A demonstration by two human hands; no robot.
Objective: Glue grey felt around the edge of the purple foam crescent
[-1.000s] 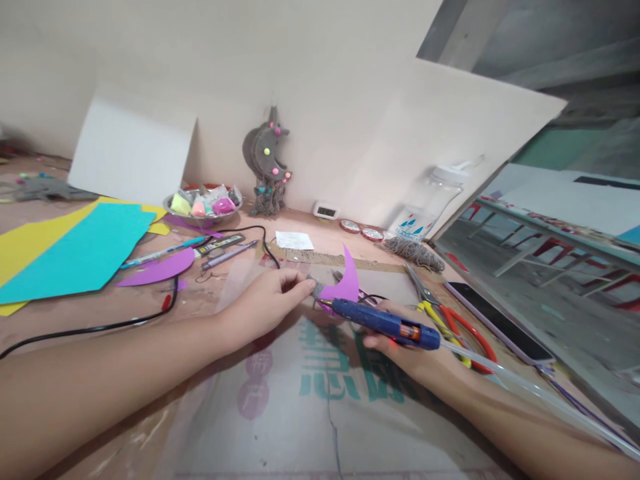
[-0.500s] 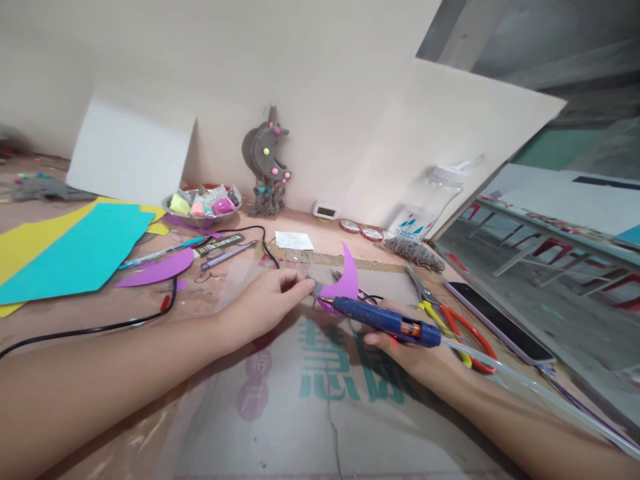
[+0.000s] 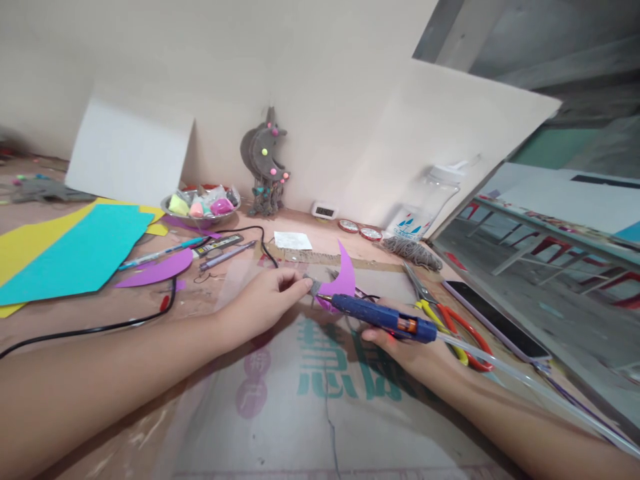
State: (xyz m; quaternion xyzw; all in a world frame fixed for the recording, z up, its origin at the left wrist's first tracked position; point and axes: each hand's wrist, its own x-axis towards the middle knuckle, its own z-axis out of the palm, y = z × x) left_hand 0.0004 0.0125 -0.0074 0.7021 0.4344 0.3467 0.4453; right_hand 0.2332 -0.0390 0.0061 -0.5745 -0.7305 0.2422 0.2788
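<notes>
Between thumb and fingertips, my left hand point(image 3: 273, 293) pinches the end of a purple paper crescent point(image 3: 345, 275), where grey yarn point(image 3: 314, 287) is wrapped round it. My right hand point(image 3: 415, 353) grips a blue hot glue gun point(image 3: 367, 312) from below, its fingers partly hidden behind the body. The gun's metal tip points left at the yarn-wrapped end; whether it touches I cannot tell. A clear glue stick point(image 3: 505, 365) runs out of the gun's back over my right forearm. Under both hands lies a printed plastic-covered board point(image 3: 280, 433), with a strand of grey yarn point(image 3: 332, 427) on it.
Right of my right hand lie scissors point(image 3: 465, 337) and a phone point(image 3: 495, 320). Behind are a grey yarn bundle point(image 3: 413, 253), a bottle point(image 3: 425, 200), a small clock point(image 3: 324, 211) and a bowl point(image 3: 200, 217) of clay packets. Coloured sheets point(image 3: 75, 253) and a black cord point(image 3: 100, 330) lie left.
Both hands, the crescent and the glue gun keep almost the same positions. The whole view has shifted very slightly.
</notes>
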